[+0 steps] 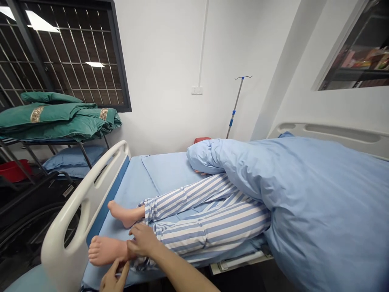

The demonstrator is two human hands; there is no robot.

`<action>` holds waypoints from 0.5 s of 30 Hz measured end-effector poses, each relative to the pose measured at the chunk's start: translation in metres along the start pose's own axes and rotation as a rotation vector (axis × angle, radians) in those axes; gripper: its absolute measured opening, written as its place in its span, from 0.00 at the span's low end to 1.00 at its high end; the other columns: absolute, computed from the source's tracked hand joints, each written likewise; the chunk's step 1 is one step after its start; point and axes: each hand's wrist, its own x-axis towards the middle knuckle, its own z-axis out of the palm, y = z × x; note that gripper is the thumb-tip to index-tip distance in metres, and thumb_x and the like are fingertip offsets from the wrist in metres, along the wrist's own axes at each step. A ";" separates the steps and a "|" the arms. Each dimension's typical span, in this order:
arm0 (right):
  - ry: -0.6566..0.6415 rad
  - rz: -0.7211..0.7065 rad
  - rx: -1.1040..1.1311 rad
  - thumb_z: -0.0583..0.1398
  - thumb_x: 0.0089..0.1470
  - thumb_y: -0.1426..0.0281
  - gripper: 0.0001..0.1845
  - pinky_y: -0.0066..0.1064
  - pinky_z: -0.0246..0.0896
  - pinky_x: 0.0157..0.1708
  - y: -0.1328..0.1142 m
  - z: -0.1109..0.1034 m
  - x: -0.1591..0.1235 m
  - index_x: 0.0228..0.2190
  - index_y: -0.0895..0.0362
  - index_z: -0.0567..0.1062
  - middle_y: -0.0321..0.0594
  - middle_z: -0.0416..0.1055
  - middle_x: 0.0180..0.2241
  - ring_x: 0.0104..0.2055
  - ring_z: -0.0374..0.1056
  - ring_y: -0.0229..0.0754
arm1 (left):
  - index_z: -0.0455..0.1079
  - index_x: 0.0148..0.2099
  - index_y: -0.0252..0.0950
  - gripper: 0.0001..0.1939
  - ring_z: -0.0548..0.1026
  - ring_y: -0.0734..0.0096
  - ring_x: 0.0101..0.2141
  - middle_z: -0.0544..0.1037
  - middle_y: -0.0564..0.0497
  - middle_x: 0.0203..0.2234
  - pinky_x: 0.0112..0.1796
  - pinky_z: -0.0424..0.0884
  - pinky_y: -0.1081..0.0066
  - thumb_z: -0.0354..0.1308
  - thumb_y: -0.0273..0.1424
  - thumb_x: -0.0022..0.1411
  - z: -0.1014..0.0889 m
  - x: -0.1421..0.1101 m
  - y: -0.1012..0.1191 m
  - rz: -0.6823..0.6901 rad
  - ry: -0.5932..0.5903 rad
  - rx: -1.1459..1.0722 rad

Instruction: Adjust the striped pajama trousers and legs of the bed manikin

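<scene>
Since the striped trouser cuff (141, 263) is soft, limp cloth, its hem beside the bare foot (105, 251) looks the best hold; the right grip (142, 240) pinches there, the left grip (113, 280) spread just below.

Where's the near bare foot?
In the head view, the near bare foot lies beside the bed's white side rail, with the right hand at its ankle and the left hand below.

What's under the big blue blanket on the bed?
The blue quilted cover hides the top part of a body lying on the bed. Striped pyjama legs stick out from under it, and fingertips peek out at its edge. The head and chest are covered, so they can't be seen.
</scene>
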 end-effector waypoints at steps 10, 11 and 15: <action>0.056 0.342 -0.113 0.54 0.51 0.69 0.09 0.30 0.56 0.41 0.080 -0.115 -0.095 0.34 0.57 0.72 0.41 0.71 0.36 0.41 0.64 0.43 | 0.62 0.53 0.26 0.40 0.77 0.60 0.33 0.78 0.46 0.30 0.37 0.72 0.66 0.55 0.48 0.41 0.061 0.011 0.050 -0.065 -0.023 -0.247; 0.047 0.370 -0.122 0.55 0.51 0.68 0.09 0.30 0.56 0.41 0.086 -0.121 -0.103 0.34 0.57 0.72 0.41 0.71 0.36 0.41 0.64 0.43 | 0.61 0.54 0.26 0.41 0.76 0.62 0.29 0.77 0.48 0.27 0.34 0.72 0.66 0.55 0.48 0.41 0.066 0.010 0.053 -0.061 -0.032 -0.254; 0.027 0.441 -0.125 0.55 0.50 0.66 0.10 0.30 0.55 0.40 0.098 -0.129 -0.118 0.34 0.57 0.73 0.41 0.72 0.36 0.42 0.65 0.43 | 0.63 0.53 0.29 0.38 0.72 0.64 0.23 0.72 0.53 0.19 0.29 0.71 0.65 0.53 0.47 0.42 0.071 0.007 0.066 -0.009 -0.083 -0.133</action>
